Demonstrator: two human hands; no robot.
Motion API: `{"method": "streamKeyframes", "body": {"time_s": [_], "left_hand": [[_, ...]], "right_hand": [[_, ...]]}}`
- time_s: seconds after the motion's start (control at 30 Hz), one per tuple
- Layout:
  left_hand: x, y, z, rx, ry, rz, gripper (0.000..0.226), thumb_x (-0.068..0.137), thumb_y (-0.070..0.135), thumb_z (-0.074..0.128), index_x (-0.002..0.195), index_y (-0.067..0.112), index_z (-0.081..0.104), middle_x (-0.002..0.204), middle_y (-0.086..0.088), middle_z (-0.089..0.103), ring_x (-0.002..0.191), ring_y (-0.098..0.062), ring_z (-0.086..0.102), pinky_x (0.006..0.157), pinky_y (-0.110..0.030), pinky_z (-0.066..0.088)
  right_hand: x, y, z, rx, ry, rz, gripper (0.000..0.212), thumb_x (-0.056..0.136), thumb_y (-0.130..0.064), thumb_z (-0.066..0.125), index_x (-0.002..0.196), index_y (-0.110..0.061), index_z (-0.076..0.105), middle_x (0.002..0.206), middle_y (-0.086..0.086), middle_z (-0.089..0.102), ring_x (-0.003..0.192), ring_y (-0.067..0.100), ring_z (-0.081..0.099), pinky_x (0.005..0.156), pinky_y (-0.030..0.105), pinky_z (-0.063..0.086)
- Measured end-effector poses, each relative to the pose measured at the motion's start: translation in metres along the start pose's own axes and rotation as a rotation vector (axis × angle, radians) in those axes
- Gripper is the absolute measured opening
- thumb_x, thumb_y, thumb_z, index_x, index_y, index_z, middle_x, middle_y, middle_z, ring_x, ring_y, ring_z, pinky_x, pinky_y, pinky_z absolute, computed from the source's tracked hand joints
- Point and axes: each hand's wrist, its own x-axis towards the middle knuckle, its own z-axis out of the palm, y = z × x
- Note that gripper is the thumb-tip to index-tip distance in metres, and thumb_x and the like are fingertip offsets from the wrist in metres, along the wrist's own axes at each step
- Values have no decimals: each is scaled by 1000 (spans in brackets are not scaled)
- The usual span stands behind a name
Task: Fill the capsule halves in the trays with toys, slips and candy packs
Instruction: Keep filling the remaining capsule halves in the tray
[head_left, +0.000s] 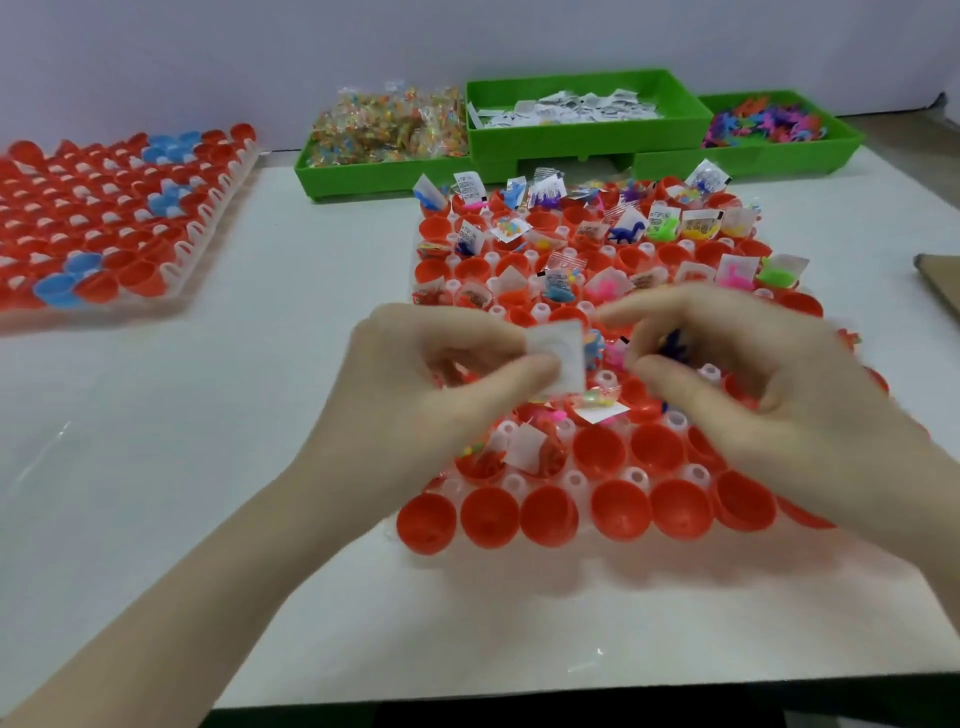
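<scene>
Pinched between thumb and fingers, a white slip (557, 358) sat in the left hand (431, 384) above the near tray (519, 486) of red capsule halves (613, 506); the right hand (748, 364) gripped what looked like a dark blue toy (675, 347).

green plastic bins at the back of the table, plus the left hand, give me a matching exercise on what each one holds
Things:
1. left green plastic bin
2. middle raised green plastic bin
3. right green plastic bin
4. left hand

Holds:
A. small colourful plastic toys
B. one white paper slip, pinched
C. clear candy packs
D. a pile of printed white paper slips

Pairs: 1-C, 2-D, 3-A, 4-B
</scene>
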Motion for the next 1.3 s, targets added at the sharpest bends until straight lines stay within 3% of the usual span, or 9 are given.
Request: {"method": "streamKeyframes", "body": {"time_s": [0.13,0.37,0.5,0.63,0.77,0.87,1.03,1.2,1.3], "left_hand": [[5,0,24,285,-150,101,8,74,21,75,81,18,77,64,10,70,65,0,61,61,-15,46],[6,-10,38,695,-160,300,10,62,29,66,64,22,74,52,8,62,53,-5,38,60,-28,34],[7,-15,37,668,-193,289,9,65,26,68,69,22,75,57,4,63,62,-18,52,57,-35,39],[7,-14,35,617,-229,227,10,68,30,74,76,23,77,57,4,58,62,-9,40,60,-29,36],[9,-13,36,721,-311,248,10,78,30,70,87,31,75,69,1,61,76,-13,44,72,-29,25],[7,-11,36,766,-298,290,13,76,20,71,89,22,74,73,0,64,73,-14,40,67,-30,20],[3,-12,36,637,-263,216,36,70,13,75,87,25,45,71,8,68,84,-10,50,72,-27,23],[5,-13,39,726,-251,258,37,78,16,66,86,21,30,84,7,61,79,-12,46,68,-27,20],[5,-7,39,793,-312,333,28,74,15,65,82,16,38,73,2,58,67,-16,47,63,-28,21]], "right_hand": [[-3,3,0,196,232,133,40,56,-25,74,93,-38,63,77,-10,65,68,7,67,72,15,53],[-17,3,-1,281,225,226,32,43,-29,74,75,-31,72,65,-13,71,64,4,68,61,12,52],[-22,6,9,17,121,160,33,60,1,77,70,-30,73,69,-20,70,72,-5,65,66,5,47],[-21,10,13,-276,95,15,22,64,1,76,80,-14,74,71,-6,66,76,6,60,67,16,49],[-17,14,15,-363,19,3,26,64,-5,71,89,-12,73,68,-4,67,74,7,57,69,11,46],[-13,13,15,-348,-8,-15,33,62,-6,66,94,-13,72,69,-12,64,74,0,55,72,2,41],[-13,14,13,-199,33,24,49,65,-9,65,107,-33,60,71,-13,67,72,0,61,72,10,45],[-11,12,18,-508,15,-54,26,64,-7,64,89,-11,71,69,-2,66,64,19,60,62,27,48],[-12,9,19,-632,-19,-121,14,71,-5,57,72,-8,71,70,3,64,62,24,57,51,35,50]]}}
